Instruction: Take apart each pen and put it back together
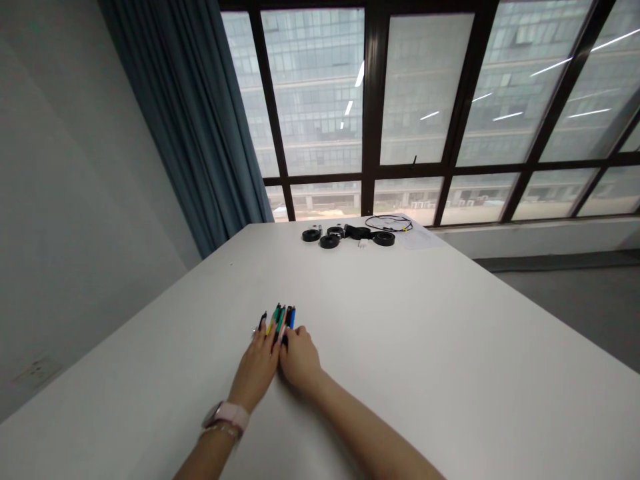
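Note:
Several pens (281, 319) in black, yellow, green, pink and blue lie side by side in a small bunch on the white table, tips or ends pointing away from me. My left hand (256, 367) rests over the left part of the bunch, fingers stretched out along the pens. Against it on the right is my right hand (301, 360), its fingers curled in and closed at the blue and black pens. Both hands cover the near ends of the pens. A watch with a pink band (233, 415) and a bracelet are on my left wrist.
At the far end of the white table (425, 320) lie several black rolls (329, 241), a coiled black cable (390, 223) and a sheet of paper (423, 239). A grey wall and a blue curtain (200, 120) stand left; windows are behind.

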Demonstrator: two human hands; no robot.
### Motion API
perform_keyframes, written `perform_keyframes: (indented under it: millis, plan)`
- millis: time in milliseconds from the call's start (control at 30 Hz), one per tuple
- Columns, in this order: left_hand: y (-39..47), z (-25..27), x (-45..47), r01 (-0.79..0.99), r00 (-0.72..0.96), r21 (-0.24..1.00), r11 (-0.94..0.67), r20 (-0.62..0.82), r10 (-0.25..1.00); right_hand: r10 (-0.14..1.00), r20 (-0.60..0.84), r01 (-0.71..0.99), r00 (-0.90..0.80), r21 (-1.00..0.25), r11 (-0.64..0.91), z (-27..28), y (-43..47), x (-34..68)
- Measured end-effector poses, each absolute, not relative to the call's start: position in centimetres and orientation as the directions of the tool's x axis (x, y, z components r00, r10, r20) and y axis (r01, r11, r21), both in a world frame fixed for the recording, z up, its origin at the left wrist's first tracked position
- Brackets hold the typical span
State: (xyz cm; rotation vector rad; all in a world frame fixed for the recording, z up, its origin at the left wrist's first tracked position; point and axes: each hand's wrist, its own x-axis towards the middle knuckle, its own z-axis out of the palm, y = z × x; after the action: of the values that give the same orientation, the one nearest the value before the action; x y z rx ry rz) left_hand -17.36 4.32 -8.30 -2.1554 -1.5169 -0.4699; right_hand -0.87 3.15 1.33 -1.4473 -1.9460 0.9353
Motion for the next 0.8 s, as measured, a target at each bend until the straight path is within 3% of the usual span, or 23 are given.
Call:
perform_keyframes:
  millis: [267,500,600,800]
  plan:
    - [4.5,-8.4,-17.0,0.953,0.301,-0.175,-0.247,0.461,0.835,0.95,0.1,0.732,-0.297,-0.615,0.293,0.9,2.8,0.4]
    - [4.3,-8.3,-17.6,0.992,0.107,0.0,-0.123,0.48,0.871,0.956,0.186,0.763,-0.228,-0.576,0.295,0.1,2.2,0.3]
    - [4.3,-8.3,-18.0,0.986,0.145,-0.002,-0.167,0.509,0.849,0.955,0.206,0.761,-0.212,-0.578,0.293,-0.1,2.1,0.4]
    - [4.6,-7.7,-18.2,0.947,0.32,-0.132,-0.293,0.472,0.822,0.955,0.212,0.774,-0.207,-0.561,0.293,0.0,2.3,1.0]
